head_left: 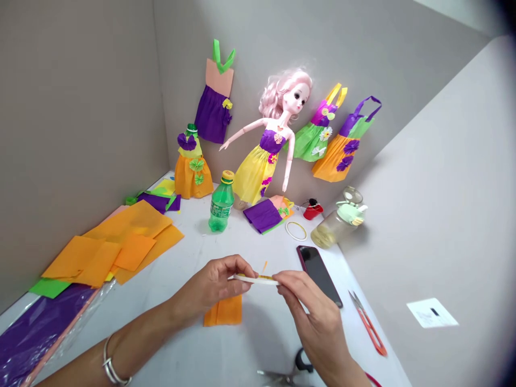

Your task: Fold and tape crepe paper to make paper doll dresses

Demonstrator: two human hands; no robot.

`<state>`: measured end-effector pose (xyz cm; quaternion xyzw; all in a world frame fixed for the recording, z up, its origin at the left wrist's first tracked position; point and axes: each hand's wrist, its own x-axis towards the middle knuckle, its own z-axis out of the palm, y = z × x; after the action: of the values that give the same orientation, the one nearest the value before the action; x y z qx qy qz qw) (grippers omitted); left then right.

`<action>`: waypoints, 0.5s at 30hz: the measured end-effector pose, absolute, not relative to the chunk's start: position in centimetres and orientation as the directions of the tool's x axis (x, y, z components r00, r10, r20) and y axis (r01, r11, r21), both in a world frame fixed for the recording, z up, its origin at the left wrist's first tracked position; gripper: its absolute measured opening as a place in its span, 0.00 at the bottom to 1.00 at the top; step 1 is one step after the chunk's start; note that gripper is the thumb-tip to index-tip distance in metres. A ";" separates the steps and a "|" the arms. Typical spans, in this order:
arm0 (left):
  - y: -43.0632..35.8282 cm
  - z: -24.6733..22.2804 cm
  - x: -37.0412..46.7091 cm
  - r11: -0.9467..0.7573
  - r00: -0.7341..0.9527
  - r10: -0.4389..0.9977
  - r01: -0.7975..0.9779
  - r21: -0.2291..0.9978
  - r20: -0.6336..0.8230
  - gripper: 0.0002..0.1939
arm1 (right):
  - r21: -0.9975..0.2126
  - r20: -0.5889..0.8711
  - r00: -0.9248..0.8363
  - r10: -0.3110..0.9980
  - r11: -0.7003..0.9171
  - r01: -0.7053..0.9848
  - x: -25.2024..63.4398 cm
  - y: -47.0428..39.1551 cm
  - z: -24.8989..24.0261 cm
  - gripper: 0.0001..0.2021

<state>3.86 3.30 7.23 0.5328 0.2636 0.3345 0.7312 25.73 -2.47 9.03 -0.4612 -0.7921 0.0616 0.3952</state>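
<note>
Between my hands is a thin white roll of tape, seen nearly edge-on, with yellow along its inside. My left hand pinches its left end between thumb and fingers. The right end is gripped by my right hand, with thumb below and fingers on top. A small orange strip shows just behind the roll. Folded orange fabric lies on the table below my left hand, partly hidden by it. Black-handled scissors lie near my right wrist, partly out of view.
Orange sheets are piled at left, beside purple material in plastic. A green bottle, a doll and a white ring stand or lie behind. A phone, red snips and a water bottle are at right.
</note>
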 end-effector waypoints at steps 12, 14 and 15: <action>3.2 8.2 3.0 0.235 0.633 0.774 -0.326 0.916 0.026 0.08 | -0.767 0.171 -0.256 0.951 0.292 0.571 24.9 -1.6 11.2 0.07; 3.4 7.9 2.9 0.271 0.645 0.763 -0.374 0.887 0.039 0.08 | -0.861 0.035 -0.272 0.962 0.167 0.480 25.2 -1.6 11.3 0.09; 3.5 7.9 2.9 0.284 0.652 0.757 -0.388 0.877 0.044 0.08 | -0.892 -0.005 -0.286 0.958 0.125 0.435 25.4 -1.6 11.3 0.09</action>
<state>2.86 3.52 7.85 0.4714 0.1955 0.3686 0.7770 25.36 -1.59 11.29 -0.5102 -0.6828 0.4207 0.3108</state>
